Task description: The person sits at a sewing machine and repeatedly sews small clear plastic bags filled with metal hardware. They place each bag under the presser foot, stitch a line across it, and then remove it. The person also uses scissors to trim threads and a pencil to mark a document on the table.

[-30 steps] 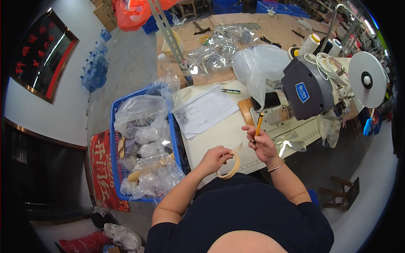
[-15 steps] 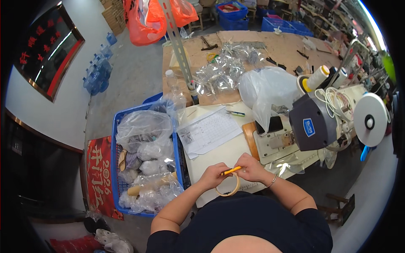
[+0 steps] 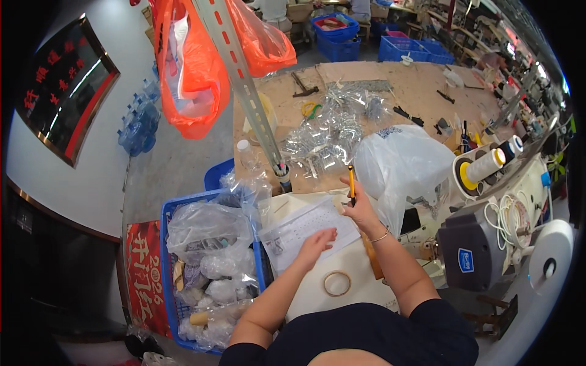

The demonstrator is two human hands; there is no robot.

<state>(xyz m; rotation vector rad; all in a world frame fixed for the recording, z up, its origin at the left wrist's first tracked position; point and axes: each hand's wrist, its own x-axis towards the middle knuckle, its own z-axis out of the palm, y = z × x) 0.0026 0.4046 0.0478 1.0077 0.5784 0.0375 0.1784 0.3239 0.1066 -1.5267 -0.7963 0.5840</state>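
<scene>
My right hand [image 3: 361,210] is raised over the far right edge of a printed sheet [image 3: 305,235], closed around a slim orange pen [image 3: 351,186] that points upward, with a dark end on top. Lower and to the left, my left hand [image 3: 317,247] hovers at the near part of the sheet, fingers stretched out and holding nothing. A narrow roll of tape [image 3: 337,295] lies flat on the white sewing table [image 3: 311,296], between my forearms.
Left of the table, a blue basket [image 3: 163,268] holds plastic-wrapped bundles. A sewing machine [image 3: 467,244] with thread cones stands right. A stuffed clear bag [image 3: 397,158] and loose plastic packets [image 3: 326,134] lie farther back. A slotted metal post [image 3: 244,91] carries orange bags [image 3: 198,104].
My hands have parted. The tape roll, earlier hanging at my hands, now lies on the table. My right hand has carried the pen up and away; the left has moved forward and opened.
</scene>
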